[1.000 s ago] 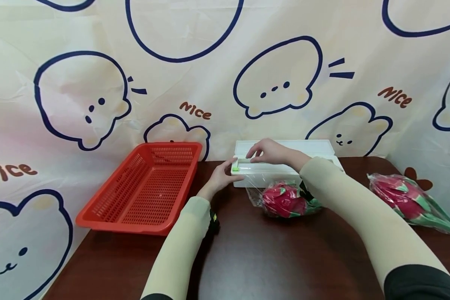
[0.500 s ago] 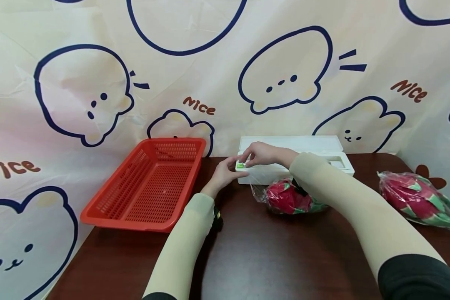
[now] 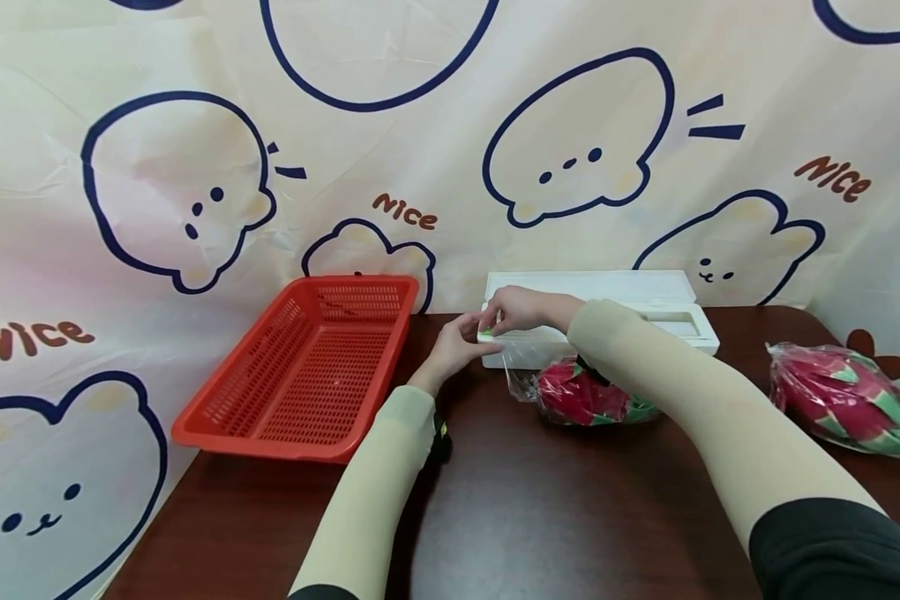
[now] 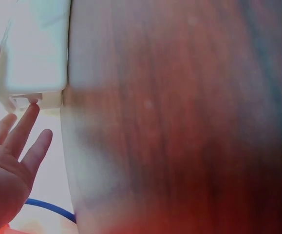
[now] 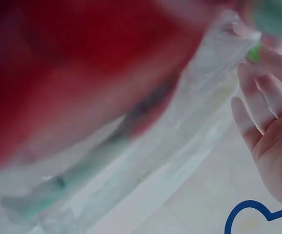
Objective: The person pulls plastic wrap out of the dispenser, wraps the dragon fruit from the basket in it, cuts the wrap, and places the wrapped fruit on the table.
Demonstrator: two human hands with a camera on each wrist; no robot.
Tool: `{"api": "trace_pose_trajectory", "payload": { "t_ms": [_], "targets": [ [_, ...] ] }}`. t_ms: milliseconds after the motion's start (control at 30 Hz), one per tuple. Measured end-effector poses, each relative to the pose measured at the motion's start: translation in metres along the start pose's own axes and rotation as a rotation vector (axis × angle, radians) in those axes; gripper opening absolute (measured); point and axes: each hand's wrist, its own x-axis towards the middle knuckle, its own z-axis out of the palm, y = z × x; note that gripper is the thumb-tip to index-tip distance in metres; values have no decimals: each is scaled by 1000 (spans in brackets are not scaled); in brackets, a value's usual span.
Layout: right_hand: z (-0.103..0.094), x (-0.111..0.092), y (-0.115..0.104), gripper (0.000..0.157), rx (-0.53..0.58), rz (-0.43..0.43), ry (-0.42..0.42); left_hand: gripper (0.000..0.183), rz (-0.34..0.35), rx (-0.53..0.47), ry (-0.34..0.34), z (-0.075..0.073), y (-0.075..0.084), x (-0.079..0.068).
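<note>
A white cling film dispenser point(image 3: 682, 325) stands at the back with its lid point(image 3: 592, 287) raised. Its left end is touched by my left hand point(image 3: 450, 350), thumb along the front; the left wrist view shows that hand's fingers point(image 4: 23, 131) extended and spread. My right hand point(image 3: 521, 308) reaches over the box and pinches the small green slider point(image 5: 253, 52) at that end. Clear film point(image 3: 521, 379) hangs over the box front down to a film-wrapped dragon fruit point(image 3: 577, 392). The right forearm covers part of the box; the fruit fills much of the right wrist view, blurred.
On the left stands a red plastic basket point(image 3: 270, 446). A second wrapped dragon fruit point(image 3: 832, 396) lies at the right on the dark wooden table point(image 3: 540, 508). A cartoon-printed cloth point(image 3: 420, 150) hangs right behind the dispenser.
My right hand has moved left along the dispenser to its left end, where the green slider is. The left hand has stayed at that end; the head view has shifted slightly.
</note>
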Motion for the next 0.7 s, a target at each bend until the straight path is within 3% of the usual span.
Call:
{"api": "trace_pose_trajectory", "payload": {
  "t_ms": [233,700],
  "targets": [
    [1,-3,4,13,-53,-10,45,59,-16,9,24,1,1,1],
    [-6,-17,8,14,-12,58,14,62,-48,15,63,-1,1,0]
  ]
}}
